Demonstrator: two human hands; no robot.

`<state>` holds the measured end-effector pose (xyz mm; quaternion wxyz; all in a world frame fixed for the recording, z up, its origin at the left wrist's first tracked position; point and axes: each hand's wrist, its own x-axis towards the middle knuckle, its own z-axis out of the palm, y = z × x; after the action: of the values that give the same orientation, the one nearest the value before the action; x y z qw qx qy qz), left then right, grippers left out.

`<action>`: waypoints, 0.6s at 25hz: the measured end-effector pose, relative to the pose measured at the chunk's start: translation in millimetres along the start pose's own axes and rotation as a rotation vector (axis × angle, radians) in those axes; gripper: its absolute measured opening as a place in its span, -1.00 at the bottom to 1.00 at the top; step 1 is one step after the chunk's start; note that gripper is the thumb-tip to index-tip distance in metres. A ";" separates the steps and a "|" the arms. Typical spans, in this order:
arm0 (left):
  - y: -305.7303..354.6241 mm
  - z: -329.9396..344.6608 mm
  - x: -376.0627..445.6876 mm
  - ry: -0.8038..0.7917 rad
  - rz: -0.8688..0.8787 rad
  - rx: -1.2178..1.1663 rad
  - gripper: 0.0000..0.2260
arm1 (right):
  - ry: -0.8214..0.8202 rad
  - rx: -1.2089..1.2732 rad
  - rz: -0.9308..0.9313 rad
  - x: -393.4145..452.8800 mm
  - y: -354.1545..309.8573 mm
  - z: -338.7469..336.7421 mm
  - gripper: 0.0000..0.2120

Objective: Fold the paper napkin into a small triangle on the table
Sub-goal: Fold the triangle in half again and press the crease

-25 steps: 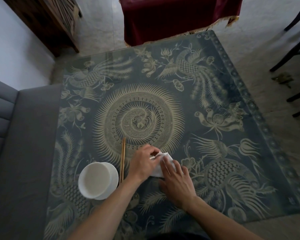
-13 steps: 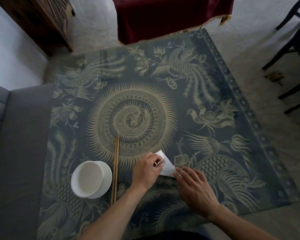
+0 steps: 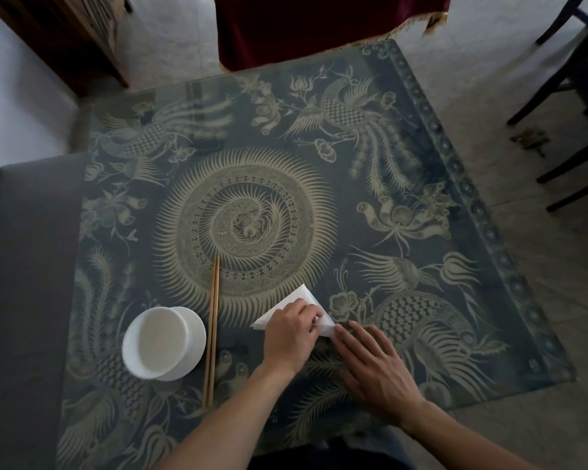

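Left hand (image 3: pixel 291 334) flat, covers most of the napkin (image 3: pixel 304 295) near the bench (image 3: pixel 370 184) front edge; right hand (image 3: pixel 374 364) flat, fingertips at its corner, gripping nothing.

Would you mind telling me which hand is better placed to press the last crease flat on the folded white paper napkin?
The left hand: it already lies on the white paper napkin, folded into a triangle. The right hand lies flat on the patterned table, only its fingertips at the napkin's corner.

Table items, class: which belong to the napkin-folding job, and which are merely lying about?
In use:
paper napkin
left hand, pressing it
right hand, at its near corner
table

Lying about:
white bowl
chopsticks
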<state>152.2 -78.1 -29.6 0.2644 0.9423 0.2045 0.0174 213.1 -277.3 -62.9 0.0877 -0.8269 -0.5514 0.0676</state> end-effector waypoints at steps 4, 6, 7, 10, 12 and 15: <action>-3.4 5.1 -6.4 -0.056 0.042 0.020 -0.75 | -0.018 0.030 0.010 -5.3 1.6 -0.1 -0.48; -6.1 5.4 -9.9 -0.069 0.068 0.043 -0.75 | -0.012 0.046 0.019 -7.8 3.5 -1.0 -0.49; -7.6 5.4 -11.6 -0.065 0.081 0.052 -0.75 | -0.013 0.047 0.022 -9.1 4.4 -1.5 -0.50; -10.9 3.1 -14.0 -0.034 0.124 0.070 -0.79 | -0.022 0.032 0.034 -9.8 4.9 -2.9 -0.52; -10.9 0.9 -13.3 -0.018 0.160 0.083 -0.85 | -0.017 0.027 0.052 -8.0 5.0 -5.0 -0.52; -9.5 -0.3 -11.4 -0.015 0.156 0.074 -0.90 | -0.020 0.023 0.059 -7.0 4.0 -6.1 -0.52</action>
<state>138.1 -75.0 -33.4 0.2285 0.9647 0.1289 0.0236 215.3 -285.7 -57.7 0.0896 -0.8410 -0.5267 0.0848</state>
